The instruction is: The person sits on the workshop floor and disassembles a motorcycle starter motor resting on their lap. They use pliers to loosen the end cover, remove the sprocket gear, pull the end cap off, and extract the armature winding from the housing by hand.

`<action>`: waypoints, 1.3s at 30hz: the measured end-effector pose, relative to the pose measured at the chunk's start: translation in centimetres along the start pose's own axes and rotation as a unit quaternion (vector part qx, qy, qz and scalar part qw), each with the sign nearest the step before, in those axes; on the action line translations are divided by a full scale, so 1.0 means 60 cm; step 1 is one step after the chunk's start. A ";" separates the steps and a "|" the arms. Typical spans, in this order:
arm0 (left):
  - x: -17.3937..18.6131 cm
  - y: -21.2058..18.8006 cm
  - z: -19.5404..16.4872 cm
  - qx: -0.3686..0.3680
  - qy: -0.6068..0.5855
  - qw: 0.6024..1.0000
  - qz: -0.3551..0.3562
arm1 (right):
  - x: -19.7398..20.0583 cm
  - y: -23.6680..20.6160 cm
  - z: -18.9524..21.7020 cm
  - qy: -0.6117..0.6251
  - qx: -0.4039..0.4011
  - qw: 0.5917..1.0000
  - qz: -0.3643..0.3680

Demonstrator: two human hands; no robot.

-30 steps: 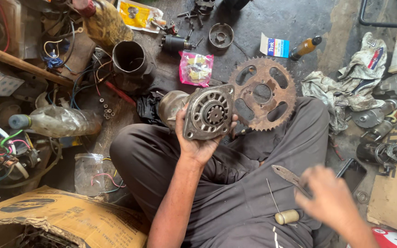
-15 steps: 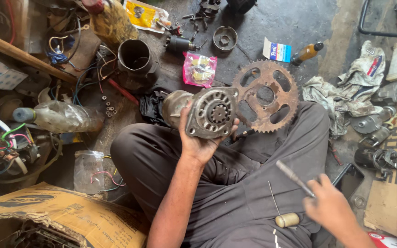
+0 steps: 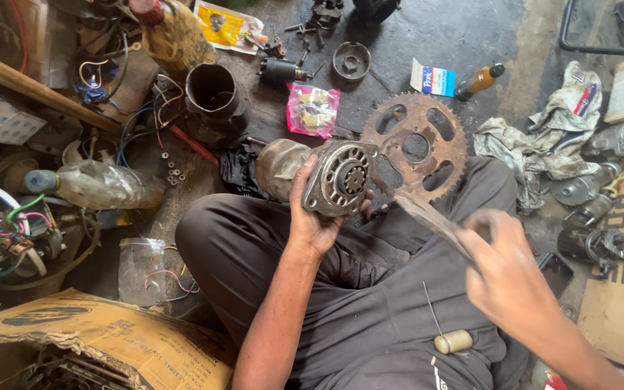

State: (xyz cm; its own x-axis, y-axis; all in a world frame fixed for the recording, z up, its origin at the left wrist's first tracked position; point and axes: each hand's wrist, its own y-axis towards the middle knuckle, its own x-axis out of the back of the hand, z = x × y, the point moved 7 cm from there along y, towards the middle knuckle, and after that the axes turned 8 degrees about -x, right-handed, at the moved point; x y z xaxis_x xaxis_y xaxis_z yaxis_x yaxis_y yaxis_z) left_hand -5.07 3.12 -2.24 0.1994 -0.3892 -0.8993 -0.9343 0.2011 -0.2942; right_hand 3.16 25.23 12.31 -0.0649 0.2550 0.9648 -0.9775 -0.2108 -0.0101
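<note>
Gripping one starter motor (image 3: 334, 180), the left hand (image 3: 319, 217) is sitting beside one rusty sprocket (image 3: 417, 148); the right hand (image 3: 503, 271) is pinching a blurred flat tool (image 3: 427, 217).

A cluttered repair workshop floor; a rusty sprocket (image 3: 414, 153), metal motor parts (image 3: 601, 189), tangled wires (image 3: 9, 224), oily rags (image 3: 536, 141) and scattered nuts (image 3: 175, 173) cover stained concrete.

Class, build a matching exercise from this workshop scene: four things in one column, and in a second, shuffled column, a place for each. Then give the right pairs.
Things:
1. starter motor
2. rusty sprocket
3. pink packet
4. awl with pale handle

Places:
A. on the person's lap
B. on the floor above the motor
C. in the left hand
D. beside the motor, over the knee

Pairs: 1-C, 2-D, 3-B, 4-A
</note>
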 end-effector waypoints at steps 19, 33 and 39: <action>-0.001 -0.012 -0.026 -0.043 0.062 0.994 -0.078 | -0.029 0.076 0.099 -0.192 0.033 0.980 -0.031; -0.001 -0.010 -0.005 -0.001 0.041 0.996 -0.079 | -0.027 0.084 0.071 -0.285 0.035 0.957 -0.045; 0.007 -0.010 -0.007 -0.014 0.073 0.993 -0.089 | -0.026 0.083 0.080 -0.285 0.062 0.956 -0.040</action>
State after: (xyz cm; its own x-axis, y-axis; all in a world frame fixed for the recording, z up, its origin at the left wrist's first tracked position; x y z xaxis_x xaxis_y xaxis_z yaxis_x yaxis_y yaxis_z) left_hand -4.52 2.42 -2.30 0.3197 -0.5429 -0.7766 -0.8963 0.0926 -0.4337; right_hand -0.63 19.23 12.01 0.1634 -0.2735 0.9479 -0.9409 -0.3322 0.0664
